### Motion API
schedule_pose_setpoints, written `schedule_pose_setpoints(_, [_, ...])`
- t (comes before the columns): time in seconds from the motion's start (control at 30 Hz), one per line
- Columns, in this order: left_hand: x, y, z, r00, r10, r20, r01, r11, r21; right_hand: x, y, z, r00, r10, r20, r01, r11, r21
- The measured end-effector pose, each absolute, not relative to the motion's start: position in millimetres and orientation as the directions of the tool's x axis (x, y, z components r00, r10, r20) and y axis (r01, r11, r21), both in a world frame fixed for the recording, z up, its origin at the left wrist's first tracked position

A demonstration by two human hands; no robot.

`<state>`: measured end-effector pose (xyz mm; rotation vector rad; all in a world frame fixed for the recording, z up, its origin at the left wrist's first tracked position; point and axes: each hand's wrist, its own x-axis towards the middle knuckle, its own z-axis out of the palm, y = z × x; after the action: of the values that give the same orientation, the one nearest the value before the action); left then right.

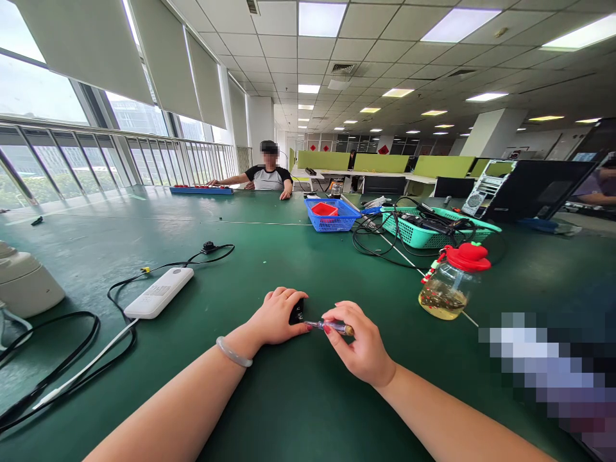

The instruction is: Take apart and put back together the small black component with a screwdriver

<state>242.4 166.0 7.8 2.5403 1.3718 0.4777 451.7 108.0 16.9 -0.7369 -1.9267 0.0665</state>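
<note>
My left hand (279,316) is closed around a small black object (297,312) on the green table, its thumb along the near side. Most of that object is hidden under the fingers, so its kind does not show. In my right hand (359,343) is a screwdriver (341,328) with a clear purplish handle, pinched between thumb and fingers. The screwdriver lies nearly level, its metal shaft pointing left. Its tip reaches the black object near my left thumb; whether it touches cannot be made out.
A white power bank (161,293) with cables lies left. Ahead stand a blue basket (332,221) and a green basket (423,237) full of cables. To the right is a red-lidded glass jar (447,289). Across the green table (260,256), a person (269,176) sits beside a blue tray (199,190).
</note>
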Motion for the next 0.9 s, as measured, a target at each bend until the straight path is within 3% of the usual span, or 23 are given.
schedule_pose_setpoints(0.27, [242.2, 166.2, 7.0, 0.52, 0.834, 0.185, 0.768, -0.551, 0.326, 451.4, 107.2, 19.2, -0.354, 0.516, 0.78, 0.412, 0.835, -0.365])
schedule_pose_setpoints(0.5, [243.5, 167.5, 5.2, 0.507, 0.84, 0.194, 0.772, -0.543, 0.332, 449.8, 105.4, 21.2, -0.443, 0.429, 0.787, 0.37, 0.887, -0.276])
schedule_pose_setpoints(0.67, [242.7, 168.3, 3.5, 0.513, 0.832, 0.211, 0.768, -0.555, 0.321, 450.5, 103.7, 22.6, -0.363, 0.416, 0.833, 0.425, 0.87, -0.249])
schedule_pose_setpoints(0.9, [242.3, 167.3, 4.6, 0.51, 0.836, 0.205, 0.765, -0.549, 0.336, 452.5, 104.3, 23.0, -0.257, 0.492, 0.832, 0.503, 0.803, -0.319])
